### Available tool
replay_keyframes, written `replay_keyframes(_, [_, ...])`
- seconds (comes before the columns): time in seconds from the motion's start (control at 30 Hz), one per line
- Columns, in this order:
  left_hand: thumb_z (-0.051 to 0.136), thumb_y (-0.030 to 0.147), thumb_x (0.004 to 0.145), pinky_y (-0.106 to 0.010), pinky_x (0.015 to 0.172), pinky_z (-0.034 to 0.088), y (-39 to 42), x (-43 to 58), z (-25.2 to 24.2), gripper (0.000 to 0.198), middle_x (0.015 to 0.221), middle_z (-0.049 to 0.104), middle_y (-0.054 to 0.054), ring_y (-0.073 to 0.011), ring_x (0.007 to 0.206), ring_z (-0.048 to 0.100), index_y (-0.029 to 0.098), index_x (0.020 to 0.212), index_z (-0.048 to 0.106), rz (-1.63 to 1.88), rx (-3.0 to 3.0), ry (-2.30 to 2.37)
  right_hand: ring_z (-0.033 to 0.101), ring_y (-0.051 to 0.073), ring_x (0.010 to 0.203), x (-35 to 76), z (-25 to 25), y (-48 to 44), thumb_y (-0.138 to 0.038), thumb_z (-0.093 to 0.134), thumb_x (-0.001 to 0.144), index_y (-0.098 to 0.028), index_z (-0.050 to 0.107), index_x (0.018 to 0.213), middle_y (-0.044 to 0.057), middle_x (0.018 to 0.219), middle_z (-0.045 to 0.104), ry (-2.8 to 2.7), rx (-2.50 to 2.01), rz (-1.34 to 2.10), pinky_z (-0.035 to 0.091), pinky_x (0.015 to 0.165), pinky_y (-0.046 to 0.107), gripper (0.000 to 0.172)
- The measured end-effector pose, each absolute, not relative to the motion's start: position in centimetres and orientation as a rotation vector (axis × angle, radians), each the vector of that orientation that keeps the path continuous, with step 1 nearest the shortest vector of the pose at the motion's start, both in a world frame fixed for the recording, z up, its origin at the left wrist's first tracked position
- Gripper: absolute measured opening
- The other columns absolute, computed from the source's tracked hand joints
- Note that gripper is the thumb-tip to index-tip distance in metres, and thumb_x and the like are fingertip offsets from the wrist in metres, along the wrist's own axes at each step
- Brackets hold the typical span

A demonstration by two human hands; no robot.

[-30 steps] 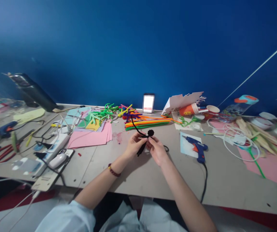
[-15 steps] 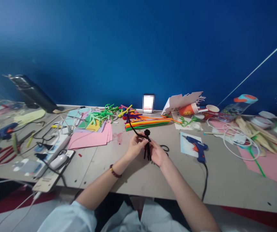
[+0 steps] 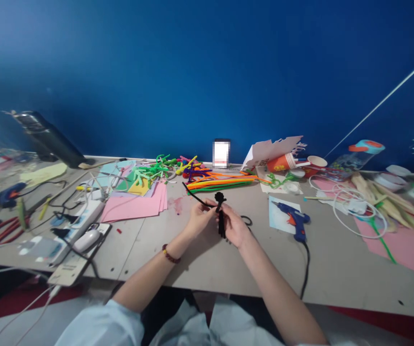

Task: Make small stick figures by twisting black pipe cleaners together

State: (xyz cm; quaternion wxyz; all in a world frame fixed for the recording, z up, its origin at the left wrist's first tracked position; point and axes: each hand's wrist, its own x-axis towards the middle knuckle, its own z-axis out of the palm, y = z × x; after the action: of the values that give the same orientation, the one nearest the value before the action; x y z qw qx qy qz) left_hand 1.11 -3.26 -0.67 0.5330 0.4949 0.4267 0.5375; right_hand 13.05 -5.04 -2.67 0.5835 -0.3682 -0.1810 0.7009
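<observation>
Both hands (image 3: 217,222) pinch a fuzzy black pipe cleaner (image 3: 220,211)

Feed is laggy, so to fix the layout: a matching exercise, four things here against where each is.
1 black pipe cleaner figure; 2 blue glue gun; 3 pink paper sheets; 4 orange paper cup
A by the blue wall, beside jagged white paper; B gripped by left hand and right hand; C flat, left of both hands; D on a pale sheet, right of both hands
Pairs: 1-B; 2-D; 3-C; 4-A
</observation>
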Motion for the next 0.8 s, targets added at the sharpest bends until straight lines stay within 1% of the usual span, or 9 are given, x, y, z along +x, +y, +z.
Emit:
replay_keyframes(0.13, [0.082,0.041,0.054,-0.024,0.051,0.047,-3.3,1.1,-0.3,0.036,0.06,0.062,0.0,-0.0116,0.053,0.058,0.015,0.068,0.061,1.221,1.094,0.943,0.058,0.012,0.054,13.0,-2.2,-5.2,-0.04,0.083,0.055,-0.023,0.064,0.078,-0.004,0.063,0.065,-0.44,-0.859,1.655,0.049,0.048,0.023,0.034])
replay_keyframes(0.27, [0.082,0.043,0.053,-0.025,0.049,0.047,-3.4,1.1,-0.1,0.038,0.058,0.062,-0.001,-0.0118,0.049,0.057,0.014,0.067,0.062,1.162,1.058,0.91,0.055,0.01,0.052,13.2,-1.9,-5.2,-0.036,0.084,0.055,-0.022,0.062,0.073,-0.004,0.062,0.063,-0.439,-0.859,1.68,0.043,0.044,0.02,0.032])
replay_keyframes(0.4, [0.08,0.039,0.057,-0.026,0.052,0.046,-3.3,1.0,-0.3,0.03,0.06,0.064,-0.003,-0.0138,0.054,0.059,0.014,0.066,0.065,1.186,1.095,0.924,0.048,0.007,0.048,13.2,-1.8,-5.0,-0.032,0.084,0.053,-0.021,0.061,0.071,-0.006,0.057,0.058,-0.468,-0.877,1.65,0.034,0.038,0.017,0.031])
replay_keyframes(0.57, [0.078,0.031,0.06,-0.026,0.058,0.044,-3.0,1.0,-0.7,0.018,0.065,0.066,-0.005,-0.0147,0.062,0.058,0.016,0.061,0.068,1.295,1.289,1.012,0.039,0.004,0.042,12.7,-2.1,-4.9,-0.038,0.084,0.048,-0.019,0.062,0.067,-0.007,0.05,0.05,-0.5,-0.973,1.427,0.025,0.035,0.016,0.035])
replay_keyframes(0.67, [0.076,0.028,0.062,-0.027,0.059,0.043,-3.0,1.0,-1.1,0.013,0.067,0.066,-0.005,-0.0154,0.064,0.059,0.016,0.063,0.069,1.306,1.351,1.025,0.037,0.004,0.042,12.3,-2.4,-5.0,-0.04,0.082,0.051,-0.017,0.063,0.067,-0.007,0.049,0.049,-0.517,-1.007,1.28,0.025,0.037,0.017,0.034])
replay_keyframes(0.8, [0.072,0.027,0.067,-0.028,0.062,0.044,-3.5,1.4,-1.6,0.011,0.07,0.067,-0.006,-0.0167,0.068,0.06,0.017,0.067,0.07,1.292,1.364,1.014,0.041,0.005,0.045,12.2,-2.5,-5.0,-0.04,0.081,0.054,-0.018,0.063,0.07,-0.007,0.053,0.051,-0.498,-1.005,1.218,0.03,0.041,0.018,0.033])
